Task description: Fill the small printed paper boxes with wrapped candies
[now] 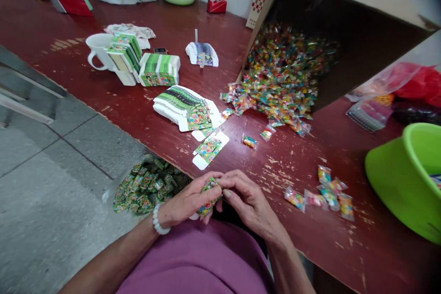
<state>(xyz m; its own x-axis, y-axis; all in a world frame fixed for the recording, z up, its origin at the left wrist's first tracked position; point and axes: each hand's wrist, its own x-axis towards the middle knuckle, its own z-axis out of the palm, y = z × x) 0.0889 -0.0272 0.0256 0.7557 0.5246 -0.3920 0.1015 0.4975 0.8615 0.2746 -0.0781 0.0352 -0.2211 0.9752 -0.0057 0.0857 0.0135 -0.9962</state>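
Holding a small green printed box (209, 196) above the lap, the left hand (193, 197) had its thumb pressed across the front and its fingers behind. The right hand (243, 200) had thumb and bent fingers close together at the box's upper right end; whether they pinched it or only touched it could not be told. Too hard a press there might have creased the card; a slack left thumb might have dropped it toward the heap of similar boxes (148, 188) below the table edge. Just beyond the hands, a flat carton (210, 149) lay near that edge, where a sweeping wrist could have knocked it off. Farther on spread a fanned carton stack (181, 103), liable to slide if bumped. Past it, wrapped candies (282, 69) spilled from a tipped cardboard box (372, 23); a jolt could have loosed more.
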